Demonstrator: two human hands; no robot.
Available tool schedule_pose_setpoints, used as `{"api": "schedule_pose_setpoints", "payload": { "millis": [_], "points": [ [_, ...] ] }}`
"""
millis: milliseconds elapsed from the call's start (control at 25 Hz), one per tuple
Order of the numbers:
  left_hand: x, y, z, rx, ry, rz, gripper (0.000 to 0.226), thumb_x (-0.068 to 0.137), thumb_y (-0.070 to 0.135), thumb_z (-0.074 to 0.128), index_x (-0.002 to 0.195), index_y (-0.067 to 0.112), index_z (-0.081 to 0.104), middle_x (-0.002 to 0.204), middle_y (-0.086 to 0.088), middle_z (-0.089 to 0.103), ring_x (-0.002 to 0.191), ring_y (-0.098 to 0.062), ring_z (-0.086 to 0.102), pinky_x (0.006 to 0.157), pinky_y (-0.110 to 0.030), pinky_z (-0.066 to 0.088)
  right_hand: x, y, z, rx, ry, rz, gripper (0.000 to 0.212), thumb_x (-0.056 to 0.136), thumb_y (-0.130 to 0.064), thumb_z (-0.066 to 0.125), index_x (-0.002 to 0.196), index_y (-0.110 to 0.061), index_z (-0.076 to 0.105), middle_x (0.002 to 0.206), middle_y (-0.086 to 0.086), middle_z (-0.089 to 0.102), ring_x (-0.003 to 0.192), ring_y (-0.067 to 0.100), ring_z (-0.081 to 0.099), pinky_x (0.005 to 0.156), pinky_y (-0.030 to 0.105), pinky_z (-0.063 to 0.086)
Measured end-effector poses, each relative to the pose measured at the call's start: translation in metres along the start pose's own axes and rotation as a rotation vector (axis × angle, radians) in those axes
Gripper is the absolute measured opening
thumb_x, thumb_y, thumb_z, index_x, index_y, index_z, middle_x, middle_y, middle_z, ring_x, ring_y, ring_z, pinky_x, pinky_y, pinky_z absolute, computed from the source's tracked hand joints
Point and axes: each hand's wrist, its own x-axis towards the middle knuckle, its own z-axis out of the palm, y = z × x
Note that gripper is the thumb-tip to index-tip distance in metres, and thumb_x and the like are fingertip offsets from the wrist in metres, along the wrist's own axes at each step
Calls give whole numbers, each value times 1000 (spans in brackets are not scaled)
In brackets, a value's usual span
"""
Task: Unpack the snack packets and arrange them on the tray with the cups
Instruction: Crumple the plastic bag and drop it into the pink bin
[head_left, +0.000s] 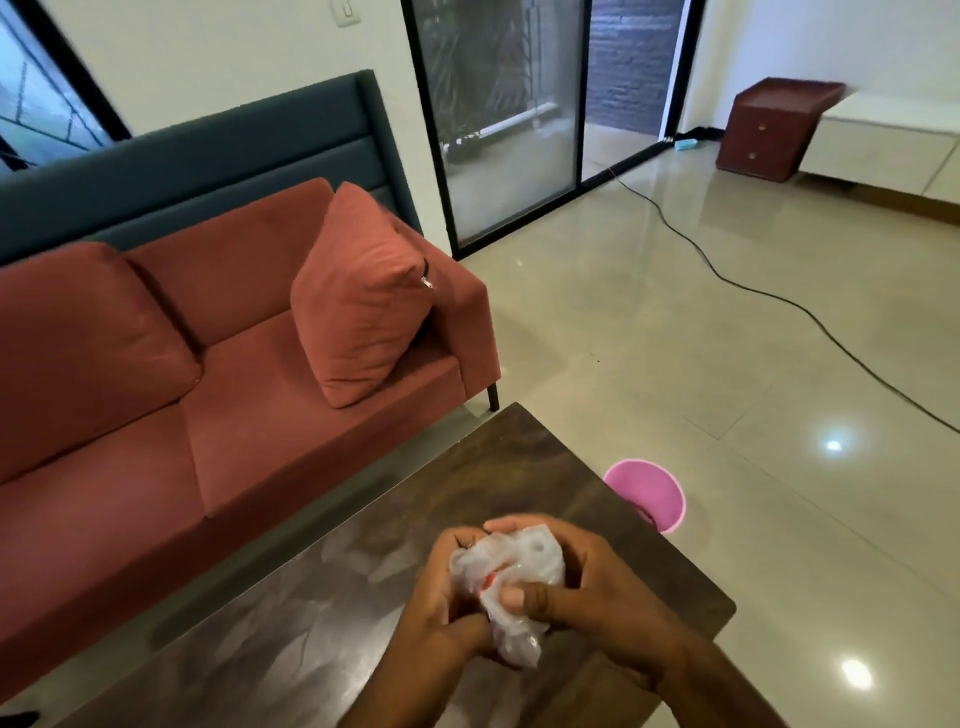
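A crumpled clear plastic wrapper (511, 582) with a bit of red print is bunched between both my hands above the dark wooden table (322, 597). My left hand (441, 613) grips its left side with curled fingers. On the right side, my right hand (587, 587) wraps round it, the thumb pressing on the front. No tray, cups or snack packets are in view.
A pink bin (652, 496) stands on the tiled floor just beyond the table's right edge. A red sofa (208, 364) with a cushion lies to the left. A black cable (779, 301) runs across the floor toward the glass sliding door.
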Motion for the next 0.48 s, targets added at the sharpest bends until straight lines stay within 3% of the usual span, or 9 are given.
{"api": "schedule_pose_setpoints", "payload": {
  "millis": [80,120,160,200,240,280,400,480],
  "points": [
    [33,10,42,76,-78,6,46,86,12,62,116,47,54,125,-13,67,120,-32,65,89,-15,54,7,2,-35,-35,160,-16,47,76,-37,87,95,-74,64,98,-41,71,96,-17,67,71,3,52],
    [47,11,60,140,-37,36,50,97,11,42,115,58,45,135,-27,55,129,-42,54,97,-7,45,10,6,-48,-78,248,-23,54,79,-32,85,90,-79,60,91,-48,67,91,-23,64,67,-1,49],
    [61,6,76,173,-25,116,52,101,11,29,117,59,41,135,-37,47,129,-52,50,101,-8,43,13,11,-61,-118,332,-29,57,81,-29,82,87,-80,59,86,-51,64,87,-27,61,65,-3,47],
    [67,8,84,217,-53,149,51,99,10,39,120,55,44,131,-30,55,118,-52,59,100,-20,52,17,15,-73,-146,402,-39,53,83,-26,80,85,-76,63,82,-50,64,85,-27,61,64,-4,46],
    [78,7,86,270,-83,145,53,90,12,60,124,52,47,125,-9,67,105,-39,71,93,-36,59,21,19,-83,-153,457,-42,46,86,-23,78,83,-68,68,79,-46,66,83,-26,62,65,-3,45],
    [87,13,87,368,-99,116,64,81,18,74,129,51,47,125,9,67,99,-26,74,89,-42,61,25,24,-93,-147,487,-29,43,89,-20,76,82,-63,69,77,-42,68,81,-24,63,65,-3,46],
    [109,10,88,565,-144,57,81,74,40,83,139,58,36,136,27,56,114,-4,65,94,-28,56,31,30,-114,-115,511,-3,50,94,-13,67,85,-62,68,76,-39,69,76,-17,66,60,2,49],
    [125,8,98,642,-79,109,72,82,39,78,137,62,37,136,28,56,116,1,62,94,-22,54,35,29,-128,-22,486,47,33,95,-14,63,92,-45,71,81,-29,74,77,-5,73,61,12,57]
  ]
}}
